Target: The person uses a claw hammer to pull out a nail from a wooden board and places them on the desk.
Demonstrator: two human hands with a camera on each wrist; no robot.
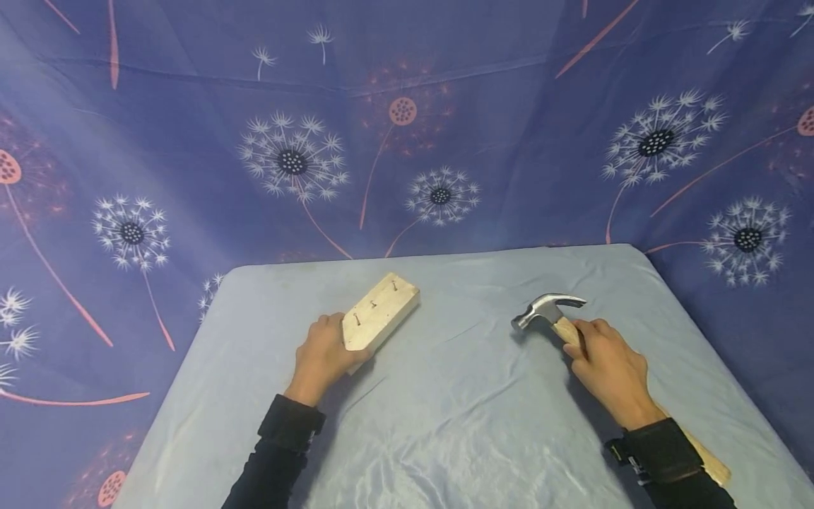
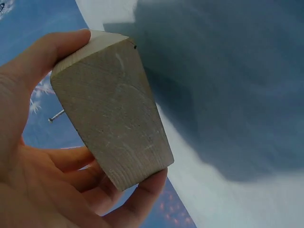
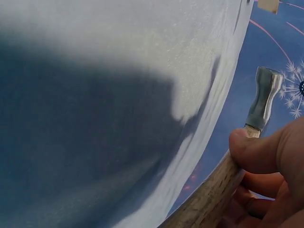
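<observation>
Left of the middle in the head view is a pale wooden block (image 1: 384,311) with three nails (image 1: 373,304) standing in its top face. My left hand (image 1: 326,355) grips its near end, thumb on one side and fingers on the other. The left wrist view shows the block's end face (image 2: 111,114) close up, with one nail (image 2: 57,115) sticking out at its left. On the right, my right hand (image 1: 610,367) holds a claw hammer by its wooden handle (image 1: 566,331), just below the steel head (image 1: 543,309). The handle's far end emerges past the wrist.
A light blue cloth covers the table (image 1: 458,424), with wrinkles across it. Behind it hangs a blue-purple curtain (image 1: 521,155) printed with dandelions. The hammer and block are well apart, with tabletop between them. Both wrists wear black bands (image 1: 661,449).
</observation>
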